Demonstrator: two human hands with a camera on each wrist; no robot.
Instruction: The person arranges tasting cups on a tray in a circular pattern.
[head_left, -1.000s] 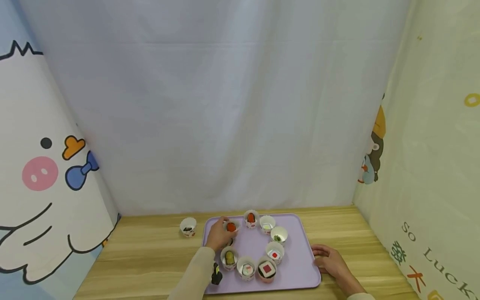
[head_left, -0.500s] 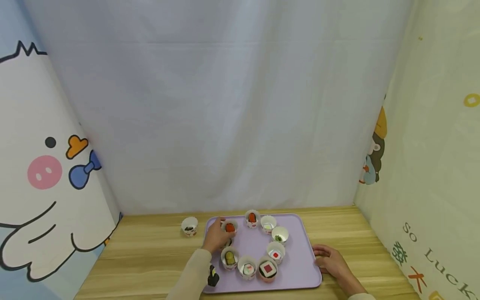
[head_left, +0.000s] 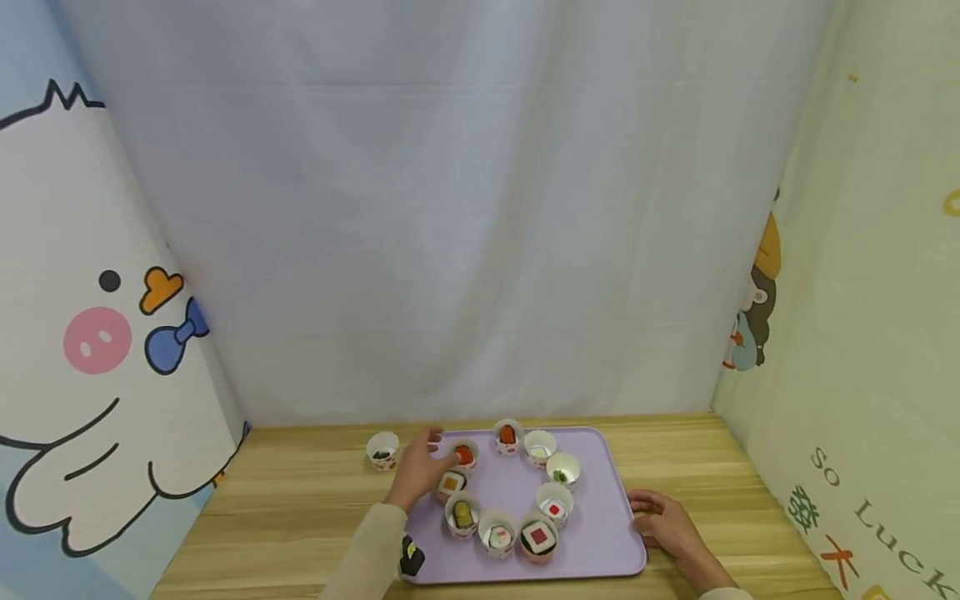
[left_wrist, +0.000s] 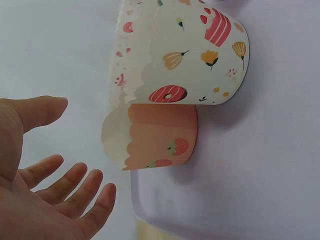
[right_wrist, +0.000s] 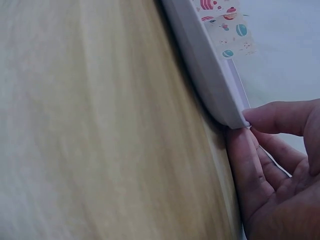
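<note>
My left hand (head_left: pixel 417 472) hovers at the left side of a lilac tray (head_left: pixel 592 550), fingers spread and nothing between them. Beside it stand a paper baking cup (head_left: pixel 463 455) with a red-topped piece and a cup (head_left: pixel 452 482) with a white piece bearing an orange square. In the left wrist view, the hand (left_wrist: pixel 55 185) is apart from a white printed cup (left_wrist: pixel 200 60) and a pink strawberry cup (left_wrist: pixel 162 135). My right hand (head_left: pixel 663 525) pinches the tray's right edge; in the right wrist view its thumb (right_wrist: pixel 280 117) is on the rim, a finger underneath.
Several more paper cups, such as one with a green piece (head_left: pixel 462 518) and one with a dark red square (head_left: pixel 538 537), form a ring on the tray. Another cup (head_left: pixel 383 451) stands on the wooden table (head_left: pixel 285 500) left of the tray. Fabric walls (head_left: pixel 480 250) enclose the table.
My left hand has let go of the cup with the red-topped piece and drawn back leftward, uncovering the cup with the orange square. The right hand has stayed at the tray's edge.
</note>
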